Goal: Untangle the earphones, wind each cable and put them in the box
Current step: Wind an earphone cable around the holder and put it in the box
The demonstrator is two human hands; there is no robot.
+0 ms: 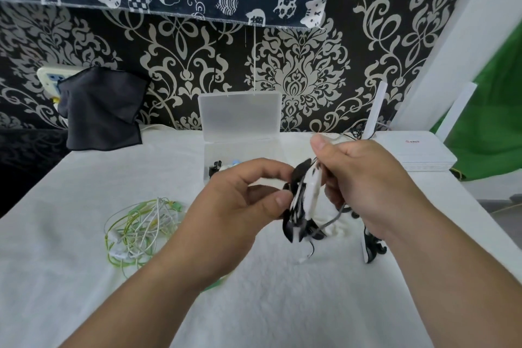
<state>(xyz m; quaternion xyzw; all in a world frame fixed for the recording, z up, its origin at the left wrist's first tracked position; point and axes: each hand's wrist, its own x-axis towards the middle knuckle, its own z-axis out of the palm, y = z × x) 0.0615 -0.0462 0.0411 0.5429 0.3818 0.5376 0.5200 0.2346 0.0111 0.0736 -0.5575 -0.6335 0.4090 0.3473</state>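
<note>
Hands meet at centre: the left hand (248,195) pinches, and the right hand (364,178), thumb raised, grips, the black-and-white earphones (302,203) above the white-clothed table (268,305), which runs open toward 6 o'clock. An open clear box (240,116) stands at 12, with a green-and-white earphone tangle (138,229) at 9. The router (418,155) at 3 bears unreadable red print.

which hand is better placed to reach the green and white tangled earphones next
Left, probably: the left hand is on the same side as the green and white tangled earphones; the right hand lies beyond the black-and-white earphone bundle both hold.
</note>
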